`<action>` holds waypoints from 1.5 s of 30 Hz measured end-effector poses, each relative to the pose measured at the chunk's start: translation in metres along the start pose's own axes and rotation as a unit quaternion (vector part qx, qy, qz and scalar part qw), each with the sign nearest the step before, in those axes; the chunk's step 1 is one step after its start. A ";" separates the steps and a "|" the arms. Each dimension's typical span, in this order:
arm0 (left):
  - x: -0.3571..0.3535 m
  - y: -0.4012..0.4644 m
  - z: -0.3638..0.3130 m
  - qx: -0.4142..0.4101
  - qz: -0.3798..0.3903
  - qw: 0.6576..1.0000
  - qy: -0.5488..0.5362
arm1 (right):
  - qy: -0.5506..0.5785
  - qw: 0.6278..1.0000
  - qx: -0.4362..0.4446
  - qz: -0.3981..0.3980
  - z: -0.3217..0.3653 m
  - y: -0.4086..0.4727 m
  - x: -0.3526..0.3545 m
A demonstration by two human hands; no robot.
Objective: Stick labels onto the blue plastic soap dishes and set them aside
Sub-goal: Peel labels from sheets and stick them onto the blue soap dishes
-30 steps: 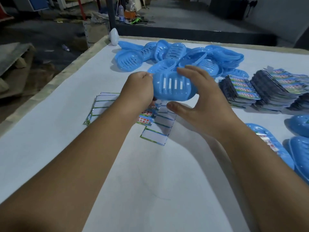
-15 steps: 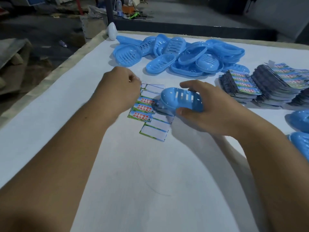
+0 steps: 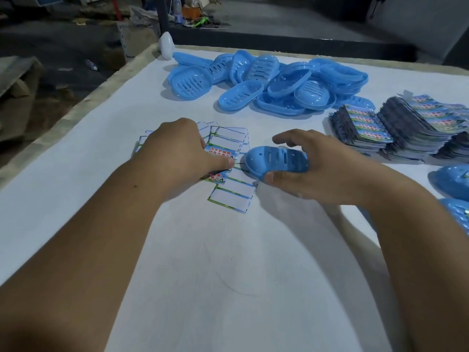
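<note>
My right hand (image 3: pixel 319 168) grips a blue slotted soap dish (image 3: pixel 275 160), held upside down just above the white table (image 3: pixel 228 262). My left hand (image 3: pixel 182 151) rests on a fanned sheet of labels (image 3: pixel 229 148), its fingertips pinching a printed label with red and white text. Blank backing strips (image 3: pixel 232 195) lie below it. A heap of unlabelled blue soap dishes (image 3: pixel 269 85) sits at the far middle of the table.
Stacks of colourful label sheets (image 3: pixel 396 125) stand at the right. Other blue dishes (image 3: pixel 454 181) lie at the right edge. A white object (image 3: pixel 166 48) sits at the table's far left corner. Beyond the left edge is dark floor with clutter.
My right hand lowered the dish from chest height toward the table, beside the labels. My left hand let go of the dish and dropped onto the label sheet.
</note>
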State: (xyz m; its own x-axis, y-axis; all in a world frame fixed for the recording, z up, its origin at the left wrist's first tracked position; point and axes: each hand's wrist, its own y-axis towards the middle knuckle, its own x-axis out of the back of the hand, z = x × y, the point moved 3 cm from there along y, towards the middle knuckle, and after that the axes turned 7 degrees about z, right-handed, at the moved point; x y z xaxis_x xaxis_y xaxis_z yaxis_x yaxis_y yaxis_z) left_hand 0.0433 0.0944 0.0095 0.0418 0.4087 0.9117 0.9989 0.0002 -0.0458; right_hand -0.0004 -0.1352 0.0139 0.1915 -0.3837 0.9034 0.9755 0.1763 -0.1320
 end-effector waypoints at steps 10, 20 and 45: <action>0.003 0.007 0.002 -0.012 -0.015 0.997 -0.079 | 0.024 0.998 0.016 -0.054 0.004 0.002 0.000; 0.010 0.005 -0.001 -0.021 -0.033 0.987 -0.157 | 0.057 0.990 0.037 -0.124 0.003 0.003 0.001; 0.001 -0.006 -0.031 -0.133 0.042 0.917 -0.375 | 0.381 0.908 0.018 -0.175 0.008 0.007 0.004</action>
State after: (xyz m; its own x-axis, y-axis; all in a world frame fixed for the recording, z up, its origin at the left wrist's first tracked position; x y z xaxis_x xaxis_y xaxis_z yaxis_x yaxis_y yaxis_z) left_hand 0.0377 0.0668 0.0236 0.1928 0.9095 0.3684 0.9664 -0.2410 0.0891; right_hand 0.0067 -0.1279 0.0203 -0.0960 -0.9350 0.3415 0.9895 -0.0524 0.1349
